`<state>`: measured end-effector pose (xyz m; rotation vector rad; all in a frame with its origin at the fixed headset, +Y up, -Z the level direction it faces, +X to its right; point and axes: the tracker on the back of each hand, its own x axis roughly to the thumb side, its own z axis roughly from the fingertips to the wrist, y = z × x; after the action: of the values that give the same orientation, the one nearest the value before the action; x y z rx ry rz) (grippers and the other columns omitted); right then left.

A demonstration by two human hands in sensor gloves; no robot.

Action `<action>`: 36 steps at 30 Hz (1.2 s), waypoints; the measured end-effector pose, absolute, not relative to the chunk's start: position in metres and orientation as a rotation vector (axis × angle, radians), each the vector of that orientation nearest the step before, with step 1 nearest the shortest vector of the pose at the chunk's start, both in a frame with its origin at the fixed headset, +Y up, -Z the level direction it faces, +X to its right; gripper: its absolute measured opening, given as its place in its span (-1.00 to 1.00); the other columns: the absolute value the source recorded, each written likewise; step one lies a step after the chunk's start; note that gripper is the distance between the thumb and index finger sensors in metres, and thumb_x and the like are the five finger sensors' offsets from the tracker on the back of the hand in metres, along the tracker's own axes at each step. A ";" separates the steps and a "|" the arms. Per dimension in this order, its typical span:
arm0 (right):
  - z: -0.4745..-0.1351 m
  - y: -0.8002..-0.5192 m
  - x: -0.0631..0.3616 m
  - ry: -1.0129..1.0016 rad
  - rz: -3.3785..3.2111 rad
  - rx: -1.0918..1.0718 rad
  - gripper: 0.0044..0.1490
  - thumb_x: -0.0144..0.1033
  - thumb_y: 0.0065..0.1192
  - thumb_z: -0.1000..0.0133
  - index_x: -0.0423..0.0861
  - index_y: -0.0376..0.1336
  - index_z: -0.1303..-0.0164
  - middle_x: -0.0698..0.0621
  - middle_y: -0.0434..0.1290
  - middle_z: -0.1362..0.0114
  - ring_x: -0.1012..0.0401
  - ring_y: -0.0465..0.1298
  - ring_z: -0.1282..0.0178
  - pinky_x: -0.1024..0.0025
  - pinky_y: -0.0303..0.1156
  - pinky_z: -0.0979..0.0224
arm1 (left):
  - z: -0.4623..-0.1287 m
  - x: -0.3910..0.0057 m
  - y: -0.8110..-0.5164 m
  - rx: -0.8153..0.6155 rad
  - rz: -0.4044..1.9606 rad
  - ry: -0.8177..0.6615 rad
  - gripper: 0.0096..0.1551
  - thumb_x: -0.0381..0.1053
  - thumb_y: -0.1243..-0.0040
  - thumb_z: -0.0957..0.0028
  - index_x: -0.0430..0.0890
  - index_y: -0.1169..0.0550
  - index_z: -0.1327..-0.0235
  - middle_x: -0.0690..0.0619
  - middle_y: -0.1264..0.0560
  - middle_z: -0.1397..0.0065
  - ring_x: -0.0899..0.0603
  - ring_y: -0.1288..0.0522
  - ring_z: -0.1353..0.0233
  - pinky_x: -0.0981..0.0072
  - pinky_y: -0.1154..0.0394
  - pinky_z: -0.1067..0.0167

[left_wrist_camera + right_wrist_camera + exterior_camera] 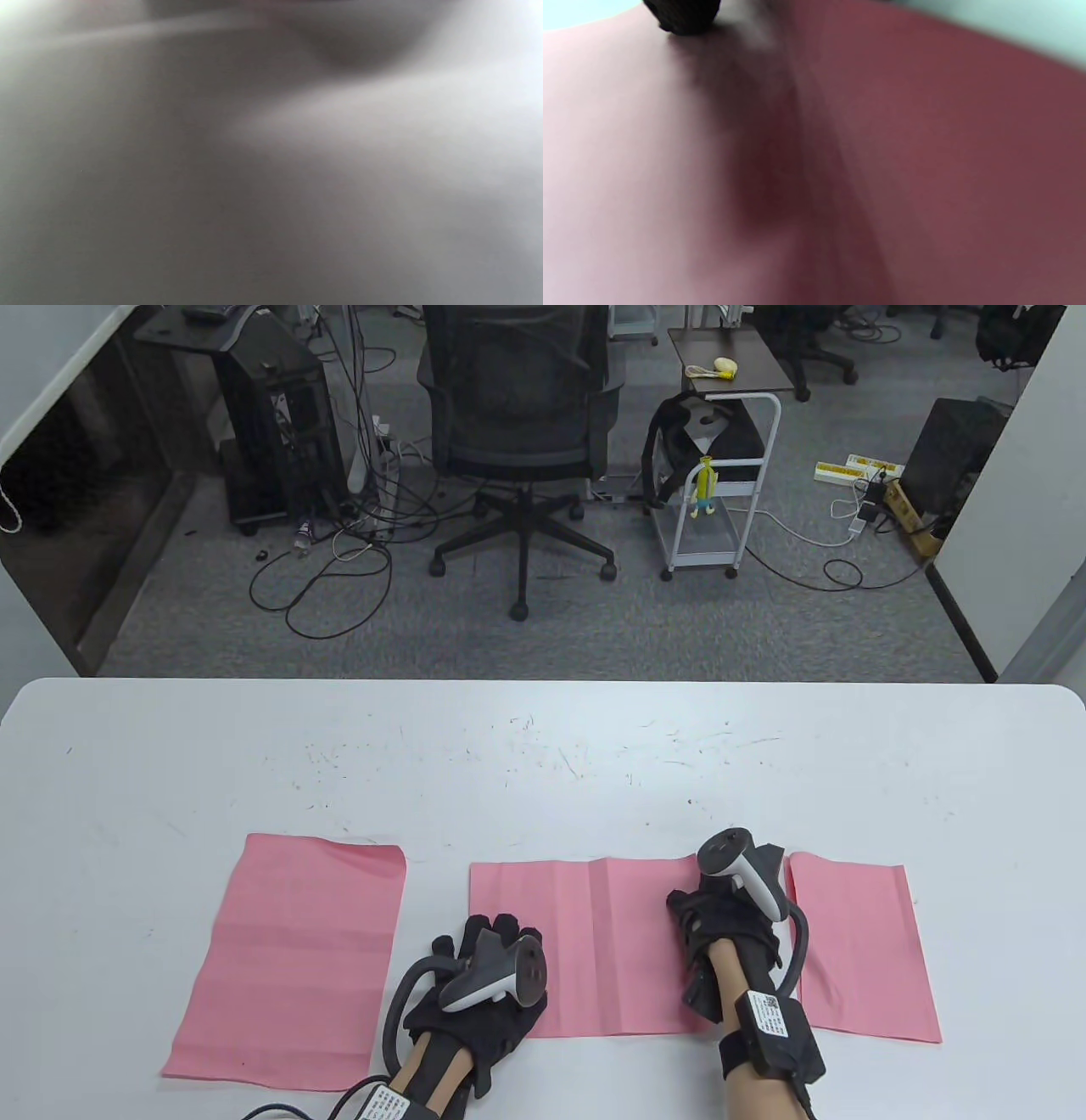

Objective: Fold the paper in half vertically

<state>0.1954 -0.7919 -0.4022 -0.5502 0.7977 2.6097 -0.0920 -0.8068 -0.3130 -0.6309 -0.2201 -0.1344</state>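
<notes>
Your middle sheet (594,950) lies flat at 6 o'clock on the table (543,746), near the front edge, with a faint vertical crease running near its centre, so you look to be at the start of the fold or pressing the sheet flat before it; can't tell which. Your left hand (484,976) rests on the sheet's lower-left corner, fingers stretched forward and lying flat, holding nothing. Your right hand (721,937) sits on the sheet's right part, by the right edge; the table view hides the fingers under the tracker, so can't tell if they pinch the edge or just press. The right wrist view shows only one dark fingertip (683,17) touching pink paper beside a soft crease line, too blurred for more. The left wrist view is a grey blur, no use. Next move, by my read: get a hold on one side edge, carry it over to meet the other side edge, line up corners, then press along the centre crease. Two more pink sheets flank it: one at 8 o'clock (297,959), apart from the middle sheet, and one at 4 o'clock (865,950), just beside your right hand. That right one is close enough to get snagged when you lift the edge. Beyond the table at 12 o'clock are an office chair (517,415) and a white cart (721,483), out of the way.
</notes>
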 end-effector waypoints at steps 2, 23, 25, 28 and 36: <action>-0.400 -0.792 0.193 0.771 2.643 -0.539 -0.24 0.09 0.23 -0.05 0.16 0.00 -0.39 0.04 -0.22 -0.73 -0.07 -0.21 -0.73 -0.12 -0.16 -0.68 | -0.313 -0.092 -0.807 -0.631 -0.135 -0.220 -0.07 0.46 0.53 -0.07 0.23 0.42 -0.60 0.12 0.49 -0.75 -0.24 0.45 -0.74 -0.37 0.26 -0.64; -0.363 -0.768 0.217 0.688 1.667 -0.052 -0.13 0.17 -0.09 -0.14 -0.05 0.00 -0.60 -0.16 0.05 -0.70 -0.19 0.11 -0.65 -0.19 0.03 -0.60 | -0.313 -0.092 -0.808 -0.626 -0.130 -0.221 -0.06 0.46 0.53 -0.07 0.23 0.42 -0.61 0.12 0.49 -0.75 -0.24 0.45 -0.74 -0.38 0.27 -0.63; -0.358 -0.768 0.206 0.659 1.592 0.012 -0.13 0.17 -0.11 -0.14 -0.04 -0.02 -0.60 -0.16 0.04 -0.71 -0.19 0.10 -0.65 -0.20 0.02 -0.60 | -0.313 -0.092 -0.808 -0.627 -0.130 -0.221 -0.06 0.46 0.53 -0.07 0.23 0.43 -0.61 0.12 0.49 -0.75 -0.24 0.45 -0.74 -0.38 0.27 -0.63; -0.348 -0.767 0.185 0.596 1.552 0.087 -0.12 0.19 -0.16 -0.13 -0.02 -0.04 -0.62 -0.15 0.02 -0.71 -0.19 0.08 -0.67 -0.21 0.00 -0.61 | -0.313 -0.092 -0.808 -0.629 -0.129 -0.221 -0.06 0.46 0.53 -0.07 0.23 0.43 -0.61 0.12 0.49 -0.75 -0.24 0.45 -0.74 -0.38 0.27 -0.63; -0.333 -0.777 0.127 0.632 1.789 0.280 -0.13 0.22 -0.25 -0.11 0.06 -0.02 -0.62 -0.07 0.03 -0.74 -0.14 -0.05 -0.73 -0.23 -0.11 -0.66 | -0.313 -0.093 -0.808 -0.624 -0.129 -0.223 -0.06 0.46 0.53 -0.07 0.23 0.42 -0.61 0.12 0.49 -0.75 -0.24 0.45 -0.74 -0.37 0.27 -0.63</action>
<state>0.1275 -0.7766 -0.3333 0.2805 0.6325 1.7893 -0.0925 -0.8078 -0.3126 -0.6243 -0.2230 -0.1286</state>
